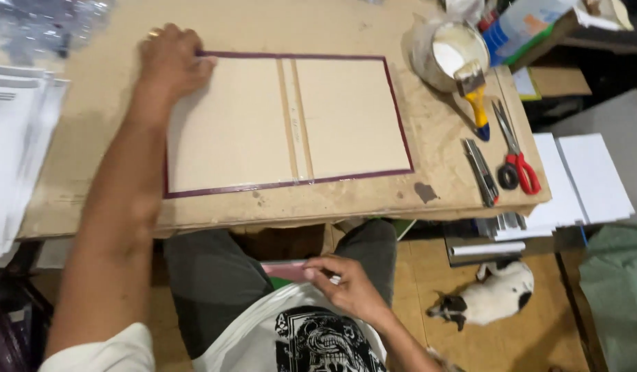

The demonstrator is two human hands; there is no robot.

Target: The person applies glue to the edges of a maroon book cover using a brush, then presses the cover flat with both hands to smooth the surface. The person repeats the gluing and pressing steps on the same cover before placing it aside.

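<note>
- White T-shirt (291,331) with short sleeves and a black graphic print across the chest
- Dark grey trousers (215,275) covering both legs
- 1 gold ring (154,32) on a finger of the left hand (170,62)
- Both forearms bare

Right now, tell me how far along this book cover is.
Done: two boards and a spine strip lie on the maroon cover sheet. In hand: the left hand presses its far corner; the right hand holds something pink at the lap. Left: the maroon margins look unfolded; the brush rests on the glue tub.
</note>
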